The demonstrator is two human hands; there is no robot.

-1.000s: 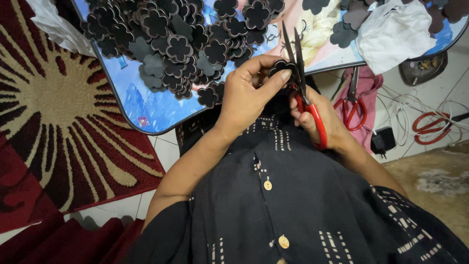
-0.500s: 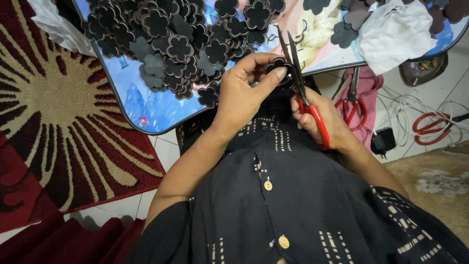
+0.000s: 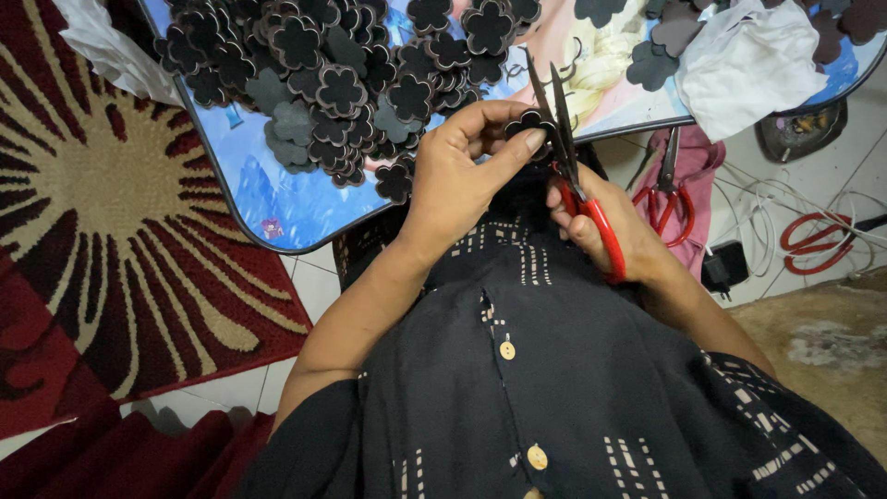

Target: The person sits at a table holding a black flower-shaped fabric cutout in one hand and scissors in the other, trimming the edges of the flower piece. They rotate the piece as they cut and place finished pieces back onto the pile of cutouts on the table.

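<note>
Left hand: the left hand (image 3: 462,171) pinches a small dark flower-shaped foam piece (image 3: 531,122) just past the tray's near edge.
Right hand: the right hand (image 3: 601,222) is wrapped around red-handled scissors (image 3: 573,166), blades at the flower.
Tray: the blue picture tray (image 3: 277,199) carries a pile of dark flower shapes (image 3: 342,83) by its left edge.

Home craft workspace: tiled floor (image 3: 305,277), patterned red rug (image 3: 111,212), low printed surface (image 3: 277,199) bearing cut flower shapes (image 3: 342,88), spare scissors (image 3: 813,242).
</note>
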